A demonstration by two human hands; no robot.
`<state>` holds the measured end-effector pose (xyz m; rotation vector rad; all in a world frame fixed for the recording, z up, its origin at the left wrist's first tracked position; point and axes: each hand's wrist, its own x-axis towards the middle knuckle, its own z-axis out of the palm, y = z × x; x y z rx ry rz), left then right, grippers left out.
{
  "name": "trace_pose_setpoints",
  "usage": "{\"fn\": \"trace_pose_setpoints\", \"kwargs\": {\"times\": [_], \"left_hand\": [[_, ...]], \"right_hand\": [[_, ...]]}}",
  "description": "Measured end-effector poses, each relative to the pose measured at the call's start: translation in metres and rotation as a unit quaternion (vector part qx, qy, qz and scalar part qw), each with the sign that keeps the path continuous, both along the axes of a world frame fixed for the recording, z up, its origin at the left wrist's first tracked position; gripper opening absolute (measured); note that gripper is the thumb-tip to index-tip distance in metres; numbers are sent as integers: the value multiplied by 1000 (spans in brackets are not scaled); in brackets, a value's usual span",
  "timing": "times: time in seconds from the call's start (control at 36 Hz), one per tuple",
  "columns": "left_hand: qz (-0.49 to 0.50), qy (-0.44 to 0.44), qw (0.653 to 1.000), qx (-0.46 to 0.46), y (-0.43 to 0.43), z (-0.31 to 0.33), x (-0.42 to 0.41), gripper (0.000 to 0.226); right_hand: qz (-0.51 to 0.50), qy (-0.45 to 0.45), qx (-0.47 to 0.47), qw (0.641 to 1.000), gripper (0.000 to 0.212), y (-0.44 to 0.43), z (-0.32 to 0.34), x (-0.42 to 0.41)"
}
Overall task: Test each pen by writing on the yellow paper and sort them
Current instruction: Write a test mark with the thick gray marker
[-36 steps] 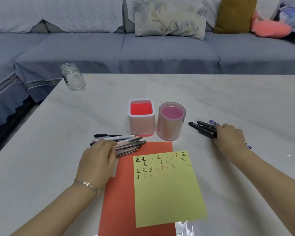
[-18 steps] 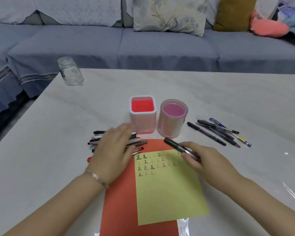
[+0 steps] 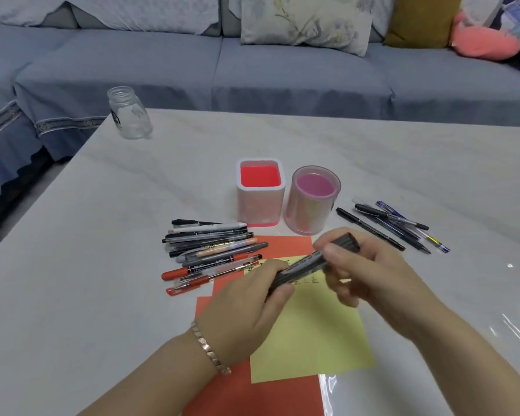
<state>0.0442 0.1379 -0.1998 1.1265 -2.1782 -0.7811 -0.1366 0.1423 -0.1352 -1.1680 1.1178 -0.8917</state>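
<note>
Left hand [image 3: 246, 301]: fingers curl round the lower barrel of the black marker [image 3: 306, 265].
Right hand [image 3: 373, 274]: thumb and fingers pinch the marker's upper end, probably the cap.
Black marker: tilted and clear of any surface, above the far part of the yellow paper [image 3: 306, 340].
Yellow paper: lies on a red sheet [image 3: 252, 394] by the near edge of the tabletop [image 3: 102, 265]. The hands partly hide its test marks.
Step in hand: judged to be uncapping.
Risk, cap: a tight cap may let go suddenly. The hands then jerk apart and the tip streaks paper or skin.
Risk, paper: neither hand pins it, so it may slide on the red sheet once writing starts.
Risk, left pen pile [image 3: 213, 253]: lies just beside the left wrist and partly on the red sheet. A nudge rolls pens out of it.
Risk, right pen group [image 3: 397, 226]: lies loose toward the right edge. Returning the marker to the wrong side spoils the sort.
Square holder [image 3: 260, 193], round holder [image 3: 312, 202]: stand mid-tabletop, beyond the red sheet. No pens show inside either.
</note>
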Motion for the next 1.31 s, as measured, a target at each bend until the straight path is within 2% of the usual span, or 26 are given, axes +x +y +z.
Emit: {"fn": "trace_pose_setpoints", "kwargs": {"times": [0.08, 0.19, 0.25, 0.31, 0.47, 0.56, 0.64, 0.69, 0.78, 0.81, 0.83, 0.86, 0.94, 0.97, 1.0, 1.03, 1.06, 1.08, 1.14, 1.19, 1.31], "left_hand": [[-41, 27, 998, 27, 1, 2, -4, 13], [-58, 41, 995, 77, 1, 0, -8, 23], [-45, 45, 994, 93, 2, -1, -9, 29], [-35, 68, 992, 102, 5, 0, -9, 20], [-63, 95, 984, 135, 3, 6, -7, 15], [-69, 74, 983, 155, 3, 8, -5, 13], [-67, 37, 979, 188, 5, 7, -2, 17], [-59, -12, 983, 175, 6, 5, 0, 20], [31, -89, 988, 125, 5, -5, 11, 27], [77, -89, 987, 108, 4, -11, 18, 29], [112, -93, 985, 87, 2, -17, 25, 32], [140, -105, 982, 67, 1, -25, 33, 35], [188, -163, 968, -23, -7, -53, 52, 31], [193, -183, 962, -55, -9, -62, 57, 28], [197, -200, 956, -87, -11, -68, 62, 28], [192, -211, 951, -120, -13, -76, 66, 29], [180, -217, 948, -149, -13, -81, 68, 28], [173, -221, 944, -173, -13, -82, 69, 27], [184, -234, 934, -195, -11, -81, 67, 30], [194, -229, 933, -199, -9, -75, 61, 32], [90, -172, 966, -172, 3, -67, 40, 39]], "right_hand": [[-26, 91, -19, 995, 24, 5, -17, 27], [-178, 71, -38, 981, 39, 4, -41, 50], [-213, 59, -36, 975, 36, 3, -50, 54], [-216, 32, -28, 976, 28, 2, -54, 54], [-185, -23, -53, 981, 30, 5, -56, 49], [-176, -40, -62, 982, 32, 7, -56, 44], [-160, 4, -89, 983, 31, 9, -58, 40], [-167, 34, -106, 980, 26, 11, -62, 36], [-186, 71, -125, 972, 17, 15, -66, 25], [-171, 81, -126, 974, 25, 17, -71, 18], [-160, 84, -112, 977, 35, 19, -74, 13], [-157, 68, -66, 983, 36, 21, -80, 8], [-169, -33, 132, 976, 10, 30, -88, 9], [-163, 22, 113, 980, 13, 34, -95, 8], [-129, 156, 36, 979, 25, 38, -100, 6], [-86, 291, -44, 952, 39, 41, -104, 5], [-41, 382, -115, 916, 55, 44, -109, 5], [2, 427, -137, 894, 67, 44, -113, 4], [33, 436, -137, 889, 79, 43, -117, 6], [25, 440, -162, 883, 80, 41, -122, 8], [30, 443, -181, 878, 88, 39, -131, 9]]}}
